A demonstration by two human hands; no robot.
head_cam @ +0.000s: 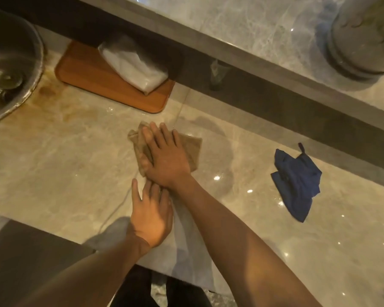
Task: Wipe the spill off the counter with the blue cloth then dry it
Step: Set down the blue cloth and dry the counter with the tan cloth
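My right hand [164, 156] lies flat, fingers spread, pressing a tan cloth [192, 149] onto the glossy marble counter [53, 169] in the middle of the view. My left hand [150, 214] rests flat on the counter just behind the right wrist, fingers apart, holding nothing. The blue cloth [296, 185] lies crumpled on the counter to the right, apart from both hands. A faint wet sheen shows on the stone just beyond the tan cloth.
A round metal sink [9, 63] sits at the far left, with brownish staining beside it. A wooden tray [80, 74] holding a white plastic pack [133, 67] lies at the back. A raised ledge [264, 63] runs along the rear, with a grey vessel [364, 36] on it.
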